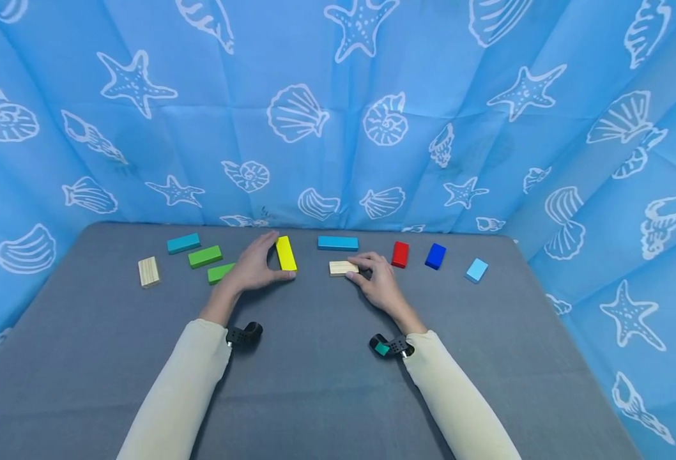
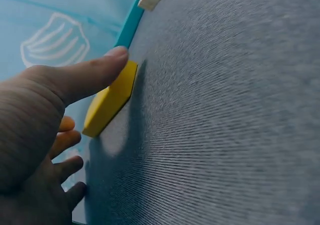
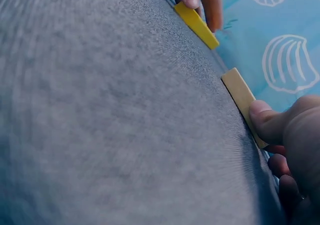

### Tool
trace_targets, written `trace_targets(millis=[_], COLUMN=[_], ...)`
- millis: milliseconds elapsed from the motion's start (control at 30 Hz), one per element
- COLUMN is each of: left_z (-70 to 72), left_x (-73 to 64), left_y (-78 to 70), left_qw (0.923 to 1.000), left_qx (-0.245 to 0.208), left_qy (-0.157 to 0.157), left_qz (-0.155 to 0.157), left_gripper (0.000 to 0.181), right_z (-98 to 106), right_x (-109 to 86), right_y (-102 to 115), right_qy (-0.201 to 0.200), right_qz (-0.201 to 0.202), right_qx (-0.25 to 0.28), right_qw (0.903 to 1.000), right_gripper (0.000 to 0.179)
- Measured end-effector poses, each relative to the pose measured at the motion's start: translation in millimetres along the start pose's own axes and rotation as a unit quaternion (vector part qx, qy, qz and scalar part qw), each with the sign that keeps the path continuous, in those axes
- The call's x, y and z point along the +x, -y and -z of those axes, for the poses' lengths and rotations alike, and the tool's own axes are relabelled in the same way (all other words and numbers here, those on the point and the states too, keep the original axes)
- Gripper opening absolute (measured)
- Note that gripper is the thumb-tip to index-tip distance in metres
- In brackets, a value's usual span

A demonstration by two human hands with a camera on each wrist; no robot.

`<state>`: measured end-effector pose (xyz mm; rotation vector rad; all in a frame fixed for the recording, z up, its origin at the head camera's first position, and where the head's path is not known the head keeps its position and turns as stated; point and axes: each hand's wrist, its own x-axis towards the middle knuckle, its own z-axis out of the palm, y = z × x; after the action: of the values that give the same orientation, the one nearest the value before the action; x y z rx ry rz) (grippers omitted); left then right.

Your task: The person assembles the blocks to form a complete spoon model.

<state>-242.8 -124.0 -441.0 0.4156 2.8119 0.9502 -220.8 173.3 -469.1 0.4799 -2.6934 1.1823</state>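
My left hand (image 1: 250,267) spans a yellow block (image 1: 286,253) lengthwise, thumb at its near end and forefinger at its far end. From the left wrist, the thumb overlaps the yellow block (image 2: 111,102) while the other fingers spread behind it. A pale wooden block (image 1: 340,268) lies to the right, its right end pinched between the thumb and fingers of my right hand (image 1: 381,285). In the right wrist view the thumb presses on the wooden block (image 3: 241,95), and the fingertips behind it are partly hidden. Just beyond this block lies a long teal block (image 1: 338,243).
Left of my hands lie another teal block (image 1: 183,243), two green blocks (image 1: 205,257) and a wooden block (image 1: 149,272). Red (image 1: 400,254), dark blue (image 1: 436,256) and light blue (image 1: 476,270) blocks lie rightward. A blue shell-print curtain (image 1: 338,160) hangs behind the grey table (image 1: 315,383).
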Motion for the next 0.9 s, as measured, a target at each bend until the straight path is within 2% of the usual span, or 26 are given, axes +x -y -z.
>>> trace_targets(millis=[267, 500, 700, 900], left_z=[1.8, -1.6, -8.0, -24.7], left_x=[4.0, 0.7, -12.9, -34.6], left_y=[0.2, -3.8, -19.2, -43.9], left_qw=[0.9995, 0.9989, 0.9984, 0.9963], left_qx=[-0.012, -0.026, -0.041, -0.083], left_qy=[0.001, -0.023, -0.039, 0.004], left_qz=[0.029, 0.031, 0.001, -0.020], left_gripper=[0.099, 0.097, 0.099, 0.098], right_z=[-2.0, -3.1, -4.1, -3.4], right_x=[-0.3, -1.8, -1.5, -0.6], right_y=[-0.7, -0.8, -1.7, -2.0], right_qy=[-0.006, -0.008, -0.009, -0.005], right_qz=[-0.001, -0.002, -0.004, -0.022], right_qx=[0.003, 0.005, 0.002, -0.007], right_qw=[1.0000, 1.0000, 1.0000, 0.9997], right_gripper=[0.033, 0.034, 0.034, 0.035])
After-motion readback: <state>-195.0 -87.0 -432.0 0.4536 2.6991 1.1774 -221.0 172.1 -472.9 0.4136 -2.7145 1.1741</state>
